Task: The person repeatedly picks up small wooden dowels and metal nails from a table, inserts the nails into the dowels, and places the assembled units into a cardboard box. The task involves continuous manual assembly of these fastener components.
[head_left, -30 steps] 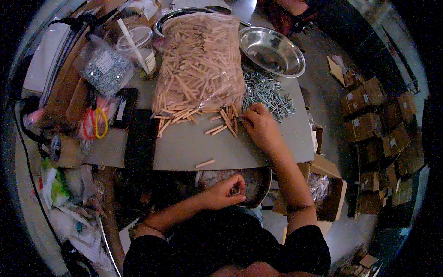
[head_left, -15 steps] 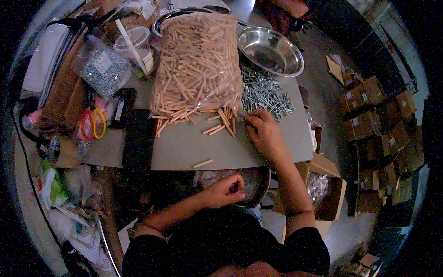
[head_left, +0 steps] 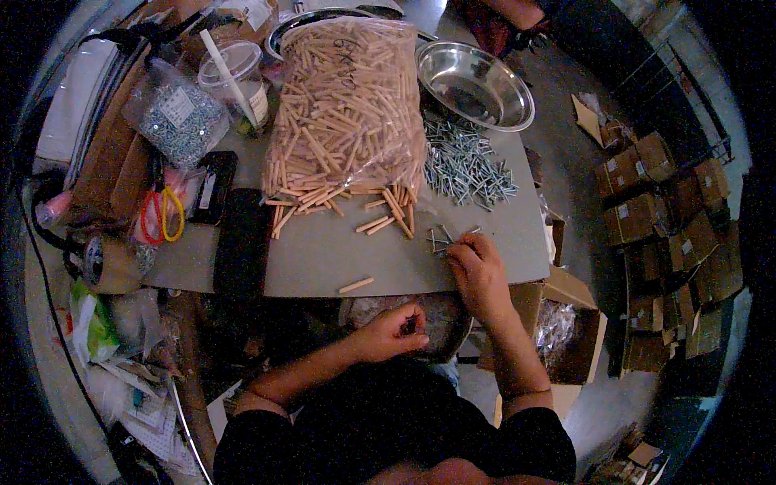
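My right hand [head_left: 478, 271] is over the right front of the table, fingers bent down and closed on a few silver screws [head_left: 440, 239] that stick out at the fingertips. Behind it spreads a heap of similar screws [head_left: 469, 166]. My left hand [head_left: 394, 332] is curled in front of the table edge; whatever its fingers hold, if anything, is hidden in shadow. One wooden dowel [head_left: 356, 285] lies alone near the front edge. A large clear bag [head_left: 347, 105] full of dowels fills the middle of the table, with loose dowels [head_left: 392, 212] spilling from its near side.
A shiny metal bowl [head_left: 477, 85] stands behind the screw heap. Left of the dowel bag are a clear plastic cup [head_left: 234, 73], a bag of small metal parts [head_left: 179, 113] and red-and-yellow handles [head_left: 164, 214]. Cardboard boxes [head_left: 638, 202] are stacked on the floor at right.
My right hand has drawn back from the edge of the screw heap toward me, and a few screws now show at its fingertips. The left hand has hardly moved.
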The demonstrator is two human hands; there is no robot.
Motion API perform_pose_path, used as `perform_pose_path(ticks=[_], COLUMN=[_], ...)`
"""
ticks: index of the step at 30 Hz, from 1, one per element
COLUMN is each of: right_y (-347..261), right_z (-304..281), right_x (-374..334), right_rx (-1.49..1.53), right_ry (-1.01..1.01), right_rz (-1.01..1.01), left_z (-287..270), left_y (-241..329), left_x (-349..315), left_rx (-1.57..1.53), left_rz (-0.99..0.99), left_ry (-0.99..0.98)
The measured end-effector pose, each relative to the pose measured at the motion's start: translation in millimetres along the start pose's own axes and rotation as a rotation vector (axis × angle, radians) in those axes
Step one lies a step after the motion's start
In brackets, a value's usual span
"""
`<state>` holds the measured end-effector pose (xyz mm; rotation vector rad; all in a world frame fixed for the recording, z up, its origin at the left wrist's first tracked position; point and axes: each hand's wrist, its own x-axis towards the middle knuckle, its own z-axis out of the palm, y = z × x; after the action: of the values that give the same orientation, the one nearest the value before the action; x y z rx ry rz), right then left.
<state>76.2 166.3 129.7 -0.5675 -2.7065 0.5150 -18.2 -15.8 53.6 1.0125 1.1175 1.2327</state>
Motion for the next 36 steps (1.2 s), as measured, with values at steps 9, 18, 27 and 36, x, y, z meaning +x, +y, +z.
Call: perform_pose_path(ticks=[9,18,27,36], right_y=[-6.2,-8.4,-31.5,-37.5], right_z=[1.1,-9.4,-22.8,-42.2], right_x=[7.0,-13.4,-32.1,-38.0], right_rx=[0.061,0.022,0.342,0.192], right_ry=[-0.001,-0.085,-0.396,-0.381], right_rz=[0.101,-0.026,-0.124,-0.278], left_z=[2.2,1.0,12.0,1.6], left_y=[-3.7,-12.4,-23.2,22.2], left_x=[2.8,21.9,35.7,17.9], left_rx=[0.06,-0.013,-0.418,0.099], left_rz=[0.043,-0.166,-0.076,0.115], left_ry=[0.027,-0.012,-0.065,-0.082])
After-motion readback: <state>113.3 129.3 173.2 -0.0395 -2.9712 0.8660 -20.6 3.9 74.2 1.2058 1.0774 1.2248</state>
